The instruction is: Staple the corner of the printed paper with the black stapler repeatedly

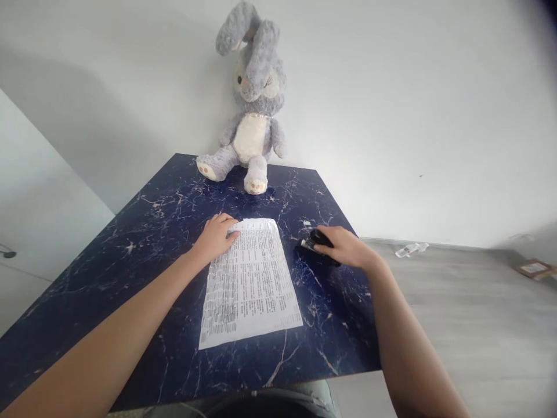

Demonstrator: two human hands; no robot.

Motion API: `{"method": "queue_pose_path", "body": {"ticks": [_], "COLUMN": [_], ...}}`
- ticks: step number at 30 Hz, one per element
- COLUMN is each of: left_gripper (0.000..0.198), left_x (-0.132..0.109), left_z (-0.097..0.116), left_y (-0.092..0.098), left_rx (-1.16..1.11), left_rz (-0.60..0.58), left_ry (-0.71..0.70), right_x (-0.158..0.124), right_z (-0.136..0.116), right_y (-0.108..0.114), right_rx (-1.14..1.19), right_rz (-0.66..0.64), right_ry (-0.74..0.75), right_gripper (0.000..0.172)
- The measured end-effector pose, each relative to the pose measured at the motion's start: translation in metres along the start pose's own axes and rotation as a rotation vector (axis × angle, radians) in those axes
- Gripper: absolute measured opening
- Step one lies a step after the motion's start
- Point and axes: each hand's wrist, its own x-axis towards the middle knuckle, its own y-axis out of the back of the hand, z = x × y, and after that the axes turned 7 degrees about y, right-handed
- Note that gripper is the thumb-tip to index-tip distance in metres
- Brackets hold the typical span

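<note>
A white sheet of paper point(256, 278), covered in dense print, lies flat on the dark blue marbled table point(139, 255). My left hand point(216, 237) rests on its upper left corner, thumb and fingers apart on top of the page. To the right of the sheet, my right hand point(346, 247) is closed around a black stapler point(319, 238) with a silvery front end, held low at the tabletop. Part of the stapler is hidden under my fingers. A tiny white scrap point(307, 223) lies just beyond it.
A grey plush rabbit point(251, 136) sits at the table's far edge, against the white wall point(391, 116). On the grey floor point(444, 313) to the right are a clear plastic piece point(411, 249) and a brown box point(535, 268). The table's right edge runs close by my right forearm.
</note>
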Motion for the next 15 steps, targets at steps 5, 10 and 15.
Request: {"method": "queue_pose_path", "body": {"ticks": [5, 10, 15], "left_gripper": [0.033, 0.032, 0.026], "left_x": [0.001, 0.000, 0.000], "left_z": [0.001, -0.003, -0.007], "left_y": [0.003, 0.011, 0.009], "left_rx": [-0.102, -0.228, -0.264], "left_rz": [0.079, 0.318, 0.347], "left_ry": [0.019, 0.112, 0.139], "right_x": [0.038, 0.089, 0.055], "right_z": [-0.060, -0.133, -0.121], "right_y": [-0.035, -0.085, -0.091], "right_rx": [0.309, 0.117, 0.062], "right_rz": [0.229, 0.112, 0.118], "right_ry": [-0.030, -0.096, -0.163], "right_gripper": [0.023, 0.017, 0.012]}}
